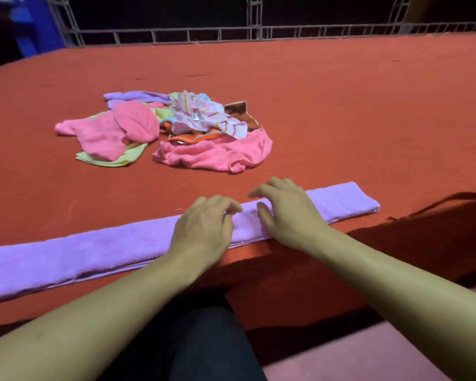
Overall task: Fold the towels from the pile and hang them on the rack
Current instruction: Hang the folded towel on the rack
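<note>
Long folded lilac terry towel (99,251): along near edge of red cloth-covered table (327,105), lower frame. Left hand (204,226) and right hand (289,213): grip relaxed, resting on towel centre. Crumpled multicoloured towel pile (165,130): frame centre.

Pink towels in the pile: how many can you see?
2, possibly more hidden. One pink towel lies at the pile's left, over a yellow-green towel; the other pink towel is crumpled at the pile's near right, below the patterned cloth.

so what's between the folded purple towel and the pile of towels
Nothing: the head view shows only bare red table cover between the folded purple towel and the pile of towels.
</note>
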Tool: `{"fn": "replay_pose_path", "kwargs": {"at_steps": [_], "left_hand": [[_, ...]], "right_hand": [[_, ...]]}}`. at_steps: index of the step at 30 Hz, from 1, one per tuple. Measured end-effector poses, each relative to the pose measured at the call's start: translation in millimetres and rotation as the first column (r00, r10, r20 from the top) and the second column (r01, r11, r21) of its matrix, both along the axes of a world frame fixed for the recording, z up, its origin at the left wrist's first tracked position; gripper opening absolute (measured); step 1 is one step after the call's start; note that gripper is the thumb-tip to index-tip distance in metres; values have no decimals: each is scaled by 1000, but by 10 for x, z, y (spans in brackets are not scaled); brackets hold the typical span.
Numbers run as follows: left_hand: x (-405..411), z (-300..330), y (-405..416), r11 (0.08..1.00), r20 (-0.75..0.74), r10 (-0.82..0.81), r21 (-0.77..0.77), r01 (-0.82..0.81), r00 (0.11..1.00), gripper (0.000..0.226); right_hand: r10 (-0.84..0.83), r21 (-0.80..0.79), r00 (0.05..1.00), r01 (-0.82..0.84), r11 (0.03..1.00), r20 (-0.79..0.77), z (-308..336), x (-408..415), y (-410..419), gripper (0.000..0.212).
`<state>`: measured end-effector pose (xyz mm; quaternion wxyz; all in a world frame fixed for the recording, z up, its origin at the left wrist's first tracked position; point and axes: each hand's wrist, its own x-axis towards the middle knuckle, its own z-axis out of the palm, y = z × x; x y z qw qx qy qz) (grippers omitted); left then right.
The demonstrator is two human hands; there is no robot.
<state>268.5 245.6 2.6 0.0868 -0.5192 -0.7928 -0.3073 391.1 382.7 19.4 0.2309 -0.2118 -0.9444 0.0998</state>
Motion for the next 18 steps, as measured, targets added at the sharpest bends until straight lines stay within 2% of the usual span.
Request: {"fn": "replay_pose_path", "kwargs": {"at_steps": [5, 11, 13, 15, 18], "left_hand": [[-327, 3, -685, 985, 56, 170, 15, -172, 984, 27], [-976, -7, -1675, 920, 19, 387, 59, -387, 922, 31], [-1166, -4, -1853, 908, -5, 417, -44, -417, 909, 30], [-1333, -45, -1995, 871, -50, 432, -235, -431, 900, 37], [-1469, -121, -2157, 711, -91, 433, -577, -402, 897, 55]], "right_hand": [[166, -22, 986, -166, 986, 1, -48, -572, -579, 33], [410, -59, 912, -410, 910, -6, -109, -1311, -1493, 35], [453, -52, 892, -452, 890, -3, -112, -1520, -1720, 35], [479, -43, 878, -477, 878, 22, -115, -1681, -1884, 40], [480, -50, 849, -481, 875, 221, -186, -1793, -2029, 58]]}}
